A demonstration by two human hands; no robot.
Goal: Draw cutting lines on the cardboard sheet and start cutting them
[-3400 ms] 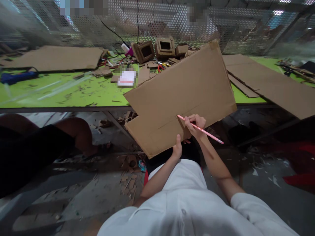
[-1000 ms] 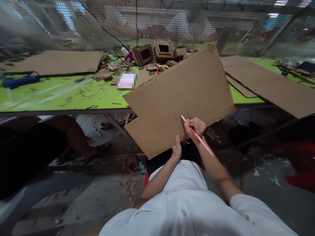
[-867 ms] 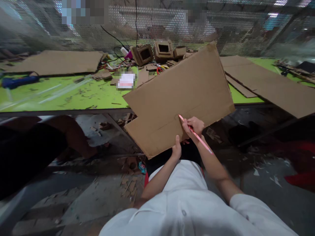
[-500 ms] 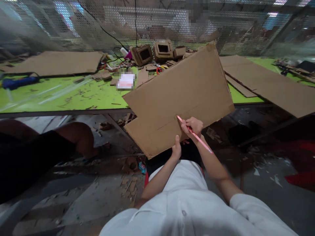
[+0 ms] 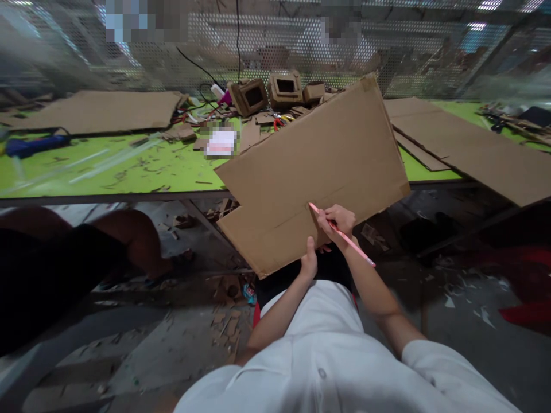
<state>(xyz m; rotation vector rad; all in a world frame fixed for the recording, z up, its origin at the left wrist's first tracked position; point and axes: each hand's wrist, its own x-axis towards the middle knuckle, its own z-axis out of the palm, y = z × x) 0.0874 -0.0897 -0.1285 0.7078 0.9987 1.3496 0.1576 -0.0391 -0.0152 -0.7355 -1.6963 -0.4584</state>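
Note:
A large brown cardboard sheet [image 5: 318,155] lies tilted across my lap and the table's front edge, with a notch cut in its left side. My left hand [image 5: 309,259] grips its near edge, thumb on top and the other fingers mostly hidden beneath. In my right hand [image 5: 338,219] is a slim pink pencil [image 5: 353,248], its tip touching the cardboard near the middle of a faint drawn line. A small mark shows by the tip.
The green table [image 5: 172,166] carries scraps, a blue glue gun [image 5: 37,144], cardboard box shapes [image 5: 248,96] and more cardboard sheets [image 5: 477,137]. A perforated metal screen [image 5: 275,46] stands behind. At the left, another person's leg [image 5: 133,241] is close by. Scraps litter the floor.
The pencil has shifted very slightly, its back end a little lower and to the right. My left hand and the cardboard sheet stay in place.

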